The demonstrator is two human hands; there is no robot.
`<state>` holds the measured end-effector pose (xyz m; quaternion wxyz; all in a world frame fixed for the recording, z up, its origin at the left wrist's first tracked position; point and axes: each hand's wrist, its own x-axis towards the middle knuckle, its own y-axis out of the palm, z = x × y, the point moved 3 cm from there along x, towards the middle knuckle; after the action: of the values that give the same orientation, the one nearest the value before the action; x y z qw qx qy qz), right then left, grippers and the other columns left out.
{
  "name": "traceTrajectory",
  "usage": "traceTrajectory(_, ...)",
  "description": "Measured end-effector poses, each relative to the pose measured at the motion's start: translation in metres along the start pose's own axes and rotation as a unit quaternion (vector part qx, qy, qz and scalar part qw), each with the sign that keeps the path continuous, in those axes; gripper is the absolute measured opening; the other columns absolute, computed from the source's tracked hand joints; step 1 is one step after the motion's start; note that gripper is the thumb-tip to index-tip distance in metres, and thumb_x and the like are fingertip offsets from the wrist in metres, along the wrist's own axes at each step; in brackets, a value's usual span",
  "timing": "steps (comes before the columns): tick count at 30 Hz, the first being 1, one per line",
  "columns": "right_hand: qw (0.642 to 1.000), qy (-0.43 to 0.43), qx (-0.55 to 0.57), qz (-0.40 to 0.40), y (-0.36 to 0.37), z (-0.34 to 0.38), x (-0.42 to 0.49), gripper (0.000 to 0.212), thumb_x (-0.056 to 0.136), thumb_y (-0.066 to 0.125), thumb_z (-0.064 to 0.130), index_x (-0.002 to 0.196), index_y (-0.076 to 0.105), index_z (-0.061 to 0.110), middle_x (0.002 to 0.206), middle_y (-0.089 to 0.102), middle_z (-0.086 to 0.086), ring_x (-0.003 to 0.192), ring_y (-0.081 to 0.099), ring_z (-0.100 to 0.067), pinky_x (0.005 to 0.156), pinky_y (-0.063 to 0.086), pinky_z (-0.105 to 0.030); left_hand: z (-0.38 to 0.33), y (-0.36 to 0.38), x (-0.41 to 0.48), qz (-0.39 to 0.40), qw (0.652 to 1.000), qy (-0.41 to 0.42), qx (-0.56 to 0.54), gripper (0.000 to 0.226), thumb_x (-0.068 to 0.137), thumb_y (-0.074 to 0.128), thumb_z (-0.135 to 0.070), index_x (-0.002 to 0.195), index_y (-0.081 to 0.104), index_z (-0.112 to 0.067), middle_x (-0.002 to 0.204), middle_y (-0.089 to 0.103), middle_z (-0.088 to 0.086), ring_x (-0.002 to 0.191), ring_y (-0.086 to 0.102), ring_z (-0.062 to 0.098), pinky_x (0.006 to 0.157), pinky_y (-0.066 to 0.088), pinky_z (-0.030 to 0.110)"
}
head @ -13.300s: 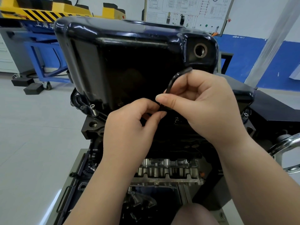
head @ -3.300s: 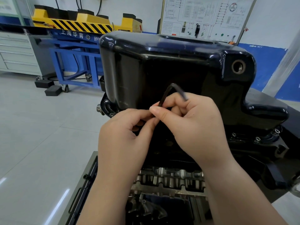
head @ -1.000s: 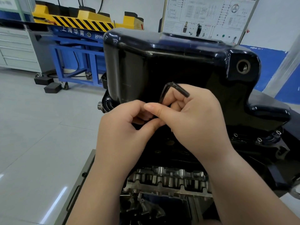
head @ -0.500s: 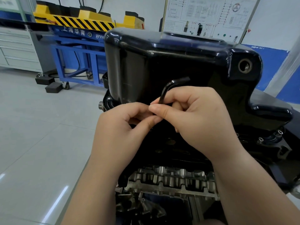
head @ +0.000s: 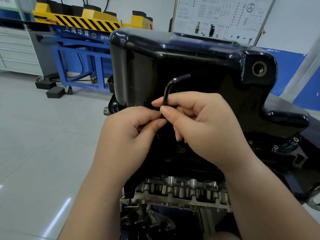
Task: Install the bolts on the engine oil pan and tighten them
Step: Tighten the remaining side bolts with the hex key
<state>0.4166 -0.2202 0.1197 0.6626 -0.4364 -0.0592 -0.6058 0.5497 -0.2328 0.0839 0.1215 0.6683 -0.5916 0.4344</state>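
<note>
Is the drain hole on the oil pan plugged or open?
Open: the drain hole on the oil pan shows bare threads, no plug.

Bright light, glare streak on floor point(head: 60, 213), sheen on oil pan point(head: 199, 54), bowed edges

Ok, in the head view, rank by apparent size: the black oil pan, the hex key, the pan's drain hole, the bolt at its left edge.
1. oil pan, by far the largest
2. hex key, only its upper part showing
3. drain hole
4. bolt, smallest
</note>
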Motion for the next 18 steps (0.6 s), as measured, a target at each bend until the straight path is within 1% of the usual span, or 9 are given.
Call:
traceTrajectory(2,1.000,-0.003,-0.016,-0.027,-0.0005,-0.0007,0.0008,0.009,0.086,0.065,0.014,0.086,0.074,0.014,0.045,0.050,-0.007,0.044,0.048,-0.020,0.052,0.047,-0.031,0.0004,-0.0005,-0.0007,-0.001,1.000,-0.003,-0.009,0.014,0.081,0.063,-0.026,0.083,0.068,-0.038,0.073,0.066,-0.019,0.074,0.061,0.001,0.064,0.042,0.011)
traceTrajectory(3,0.999,0.000,-0.020,-0.041,-0.0012,-0.0020,0.0010,0.007,0.084,0.068,0.017,0.081,0.073,0.013,0.046,0.049,-0.008,0.044,0.046,-0.020,0.052,0.046,-0.032,0.0004,-0.0011,-0.0014,-0.004,1.000,-0.009,-0.017,0.015,0.080,0.064,-0.027,0.082,0.067,-0.041,0.073,0.067,-0.019,0.074,0.062,0.001,0.064,0.043,0.011)
traceTrajectory(6,0.998,0.007,-0.023,-0.066,-0.0019,-0.0036,0.0011,0.013,0.079,0.074,0.022,0.069,0.066,0.016,0.042,0.047,0.000,0.040,0.044,-0.009,0.047,0.038,-0.014,-0.0011,-0.0018,-0.0030,-0.010,0.999,-0.025,-0.048,0.014,0.077,0.068,-0.029,0.079,0.065,-0.043,0.076,0.067,-0.021,0.071,0.063,-0.001,0.061,0.044,0.007)
traceTrajectory(7,0.997,0.007,-0.024,-0.070,-0.0013,-0.0036,0.0009,0.017,0.078,0.074,0.023,0.067,0.064,0.017,0.042,0.048,0.002,0.041,0.046,-0.007,0.048,0.038,-0.013,-0.0022,-0.0011,-0.0032,-0.012,0.998,-0.024,-0.048,0.014,0.076,0.069,-0.029,0.077,0.064,-0.042,0.076,0.067,-0.021,0.070,0.063,-0.002,0.060,0.044,0.006)
traceTrajectory(9,0.997,0.009,-0.031,-0.077,-0.0002,-0.0048,0.0001,0.021,0.077,0.075,0.025,0.065,0.060,0.017,0.044,0.051,-0.002,0.042,0.050,-0.010,0.048,0.042,-0.018,-0.0036,0.0014,-0.0031,-0.021,0.999,-0.024,-0.032,0.014,0.074,0.069,-0.028,0.073,0.062,-0.041,0.075,0.066,-0.020,0.068,0.062,-0.002,0.058,0.042,0.005)
traceTrajectory(12,0.996,0.012,-0.034,-0.077,0.0001,-0.0047,-0.0015,0.015,0.079,0.073,0.028,0.072,0.064,0.018,0.047,0.053,-0.006,0.043,0.049,-0.014,0.049,0.043,-0.020,-0.0034,0.0054,-0.0031,-0.036,0.999,-0.018,-0.009,0.008,0.076,0.066,-0.026,0.074,0.066,-0.034,0.066,0.064,-0.015,0.067,0.060,0.000,0.057,0.042,0.009)
traceTrajectory(14,0.998,0.017,-0.015,-0.050,0.0000,-0.0031,-0.0025,0.006,0.083,0.068,0.026,0.086,0.070,0.020,0.049,0.055,-0.005,0.047,0.053,-0.016,0.053,0.047,-0.021,-0.0024,0.0061,-0.0027,-0.035,0.999,-0.009,-0.001,0.006,0.079,0.065,-0.025,0.078,0.070,-0.026,0.068,0.065,-0.015,0.069,0.060,0.001,0.059,0.042,0.011)
traceTrajectory(16,1.000,0.016,0.003,-0.020,0.0003,-0.0023,-0.0031,0.012,0.089,0.062,0.019,0.098,0.070,0.020,0.047,0.055,0.001,0.047,0.055,-0.012,0.054,0.047,-0.018,-0.0009,0.0054,-0.0015,-0.025,1.000,0.000,0.003,0.008,0.081,0.063,-0.023,0.081,0.071,-0.027,0.072,0.064,-0.018,0.072,0.059,-0.002,0.062,0.040,0.008)
traceTrajectory(18,1.000,0.008,0.010,-0.017,0.0006,-0.0028,-0.0030,0.014,0.091,0.059,0.015,0.096,0.071,0.015,0.046,0.054,0.004,0.044,0.053,-0.011,0.050,0.047,-0.024,-0.0006,0.0051,-0.0006,-0.015,1.000,0.011,0.006,0.011,0.082,0.062,-0.021,0.084,0.070,-0.028,0.074,0.063,-0.020,0.074,0.058,-0.003,0.066,0.038,0.006)
